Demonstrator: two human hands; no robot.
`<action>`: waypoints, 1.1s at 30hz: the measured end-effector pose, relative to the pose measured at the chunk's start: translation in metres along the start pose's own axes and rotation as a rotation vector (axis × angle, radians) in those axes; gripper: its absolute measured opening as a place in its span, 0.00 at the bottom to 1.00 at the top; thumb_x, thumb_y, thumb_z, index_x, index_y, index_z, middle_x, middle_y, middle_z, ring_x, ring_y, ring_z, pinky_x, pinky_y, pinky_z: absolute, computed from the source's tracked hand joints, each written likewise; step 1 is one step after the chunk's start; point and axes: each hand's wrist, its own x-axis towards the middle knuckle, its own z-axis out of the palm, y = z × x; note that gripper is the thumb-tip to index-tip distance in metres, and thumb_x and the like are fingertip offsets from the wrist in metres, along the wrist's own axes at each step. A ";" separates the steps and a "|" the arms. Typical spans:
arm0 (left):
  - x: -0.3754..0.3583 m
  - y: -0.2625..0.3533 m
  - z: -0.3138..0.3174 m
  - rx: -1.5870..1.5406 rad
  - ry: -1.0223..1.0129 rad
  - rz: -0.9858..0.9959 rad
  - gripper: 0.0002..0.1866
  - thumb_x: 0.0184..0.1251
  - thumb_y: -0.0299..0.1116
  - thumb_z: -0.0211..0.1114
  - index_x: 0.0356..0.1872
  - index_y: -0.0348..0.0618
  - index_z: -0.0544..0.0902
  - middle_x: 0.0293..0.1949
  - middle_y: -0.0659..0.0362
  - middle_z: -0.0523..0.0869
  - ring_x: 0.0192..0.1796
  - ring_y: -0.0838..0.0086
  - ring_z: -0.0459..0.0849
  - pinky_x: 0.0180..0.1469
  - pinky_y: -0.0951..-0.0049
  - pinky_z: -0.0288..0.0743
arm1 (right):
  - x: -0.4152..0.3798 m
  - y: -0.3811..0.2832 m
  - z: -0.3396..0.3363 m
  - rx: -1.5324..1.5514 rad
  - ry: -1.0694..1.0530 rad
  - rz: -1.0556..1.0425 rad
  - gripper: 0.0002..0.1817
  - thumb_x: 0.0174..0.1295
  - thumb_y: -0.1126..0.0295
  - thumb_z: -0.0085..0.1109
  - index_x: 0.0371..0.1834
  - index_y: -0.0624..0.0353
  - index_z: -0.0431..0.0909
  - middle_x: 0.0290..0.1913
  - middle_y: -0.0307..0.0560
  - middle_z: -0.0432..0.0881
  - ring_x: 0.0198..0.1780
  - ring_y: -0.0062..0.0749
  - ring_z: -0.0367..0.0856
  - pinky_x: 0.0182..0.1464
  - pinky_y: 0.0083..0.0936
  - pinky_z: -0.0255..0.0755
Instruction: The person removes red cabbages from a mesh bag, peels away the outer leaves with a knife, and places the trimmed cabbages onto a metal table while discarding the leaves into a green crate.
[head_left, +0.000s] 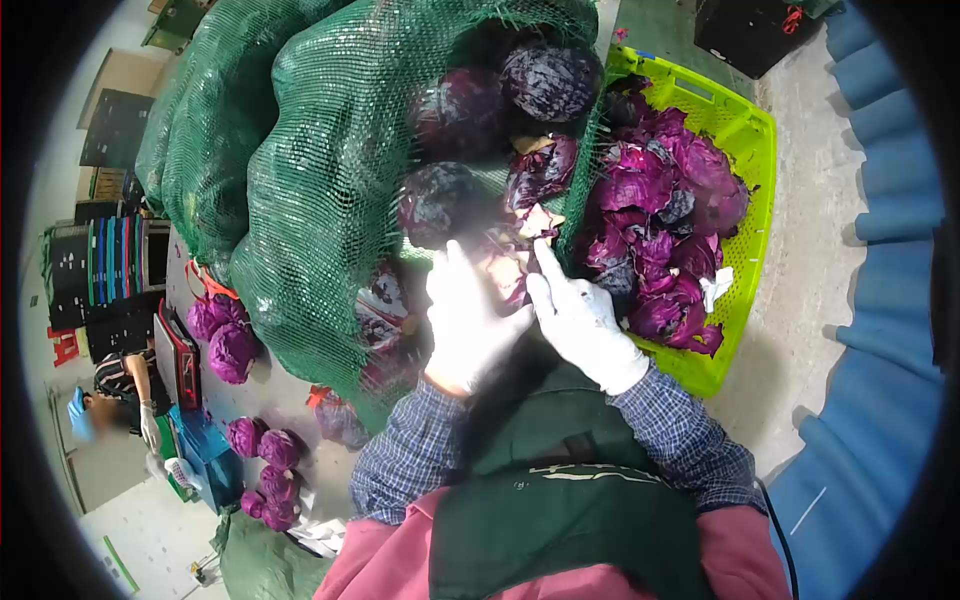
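1. At the net's (320, 150) open mouth, a pale-stemmed cabbage (503, 275) sits between both gloved hands, likely so it stays steady.
2. Left hand (462, 335) is on one side, fingers spread; glare hides whether it's clamped on anything, can't tell.
3. Right hand (592, 335) is opposite, fingertips by the cabbage, grip unclear too.
4. Crate (762, 200) with purple leaves (640, 185) is right beside the net, probably for easy reach.

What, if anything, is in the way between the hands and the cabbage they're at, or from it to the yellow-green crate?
I see nothing between the left hand or right hand and the cabbage, though glare blurs it. Toward the crate, the right hand and the green net's edge stand between.
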 end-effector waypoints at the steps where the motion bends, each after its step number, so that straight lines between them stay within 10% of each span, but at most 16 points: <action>1: -0.002 0.000 0.002 0.018 0.004 -0.008 0.65 0.46 0.52 0.79 0.76 0.20 0.52 0.72 0.23 0.61 0.75 0.34 0.63 0.77 0.49 0.60 | 0.004 -0.001 -0.002 -0.004 -0.030 0.033 0.26 0.77 0.53 0.48 0.70 0.57 0.73 0.26 0.59 0.85 0.29 0.59 0.86 0.36 0.51 0.79; 13: -0.024 0.015 0.006 0.090 0.000 0.037 0.65 0.47 0.49 0.81 0.77 0.22 0.49 0.73 0.24 0.59 0.73 0.30 0.62 0.72 0.39 0.64 | 0.054 0.042 -0.017 0.132 -0.026 0.270 0.24 0.79 0.50 0.40 0.48 0.54 0.82 0.38 0.62 0.87 0.41 0.61 0.86 0.50 0.52 0.79; 17: -0.045 -0.023 0.020 -0.086 0.172 0.165 0.64 0.45 0.45 0.83 0.78 0.27 0.50 0.75 0.29 0.56 0.77 0.36 0.57 0.78 0.45 0.55 | 0.042 0.039 -0.009 0.696 -0.136 0.473 0.24 0.77 0.45 0.48 0.48 0.56 0.82 0.23 0.48 0.81 0.23 0.34 0.81 0.33 0.35 0.77; 20: -0.046 -0.042 0.006 -0.677 0.075 0.065 0.64 0.43 0.38 0.85 0.79 0.30 0.51 0.72 0.41 0.62 0.78 0.51 0.60 0.79 0.58 0.55 | 0.036 0.026 0.006 0.584 -0.040 0.217 0.15 0.75 0.54 0.60 0.46 0.55 0.82 0.20 0.32 0.72 0.17 0.15 0.68 0.18 0.18 0.64; 26: -0.043 -0.059 0.016 -0.498 0.058 0.251 0.67 0.38 0.34 0.87 0.81 0.36 0.51 0.79 0.42 0.55 0.82 0.51 0.53 0.82 0.56 0.49 | 0.032 0.106 0.008 1.400 0.502 0.685 0.18 0.71 0.55 0.67 0.30 0.51 0.71 0.19 0.35 0.72 0.13 0.20 0.65 0.14 0.23 0.63; 31: -0.028 -0.040 -0.011 -0.172 -0.131 0.284 0.66 0.41 0.30 0.85 0.82 0.38 0.50 0.80 0.34 0.48 0.83 0.43 0.49 0.82 0.52 0.50 | 0.002 0.110 -0.041 0.935 0.399 0.509 0.12 0.74 0.57 0.62 0.49 0.52 0.76 0.20 0.33 0.70 0.14 0.17 0.65 0.13 0.19 0.58; 33: -0.026 -0.023 -0.018 -0.049 -0.122 0.399 0.63 0.44 0.26 0.82 0.82 0.39 0.49 0.81 0.32 0.45 0.83 0.42 0.47 0.82 0.53 0.50 | -0.001 0.057 -0.039 0.705 0.331 0.307 0.25 0.73 0.53 0.61 0.68 0.51 0.73 0.29 0.47 0.83 0.24 0.38 0.81 0.26 0.33 0.73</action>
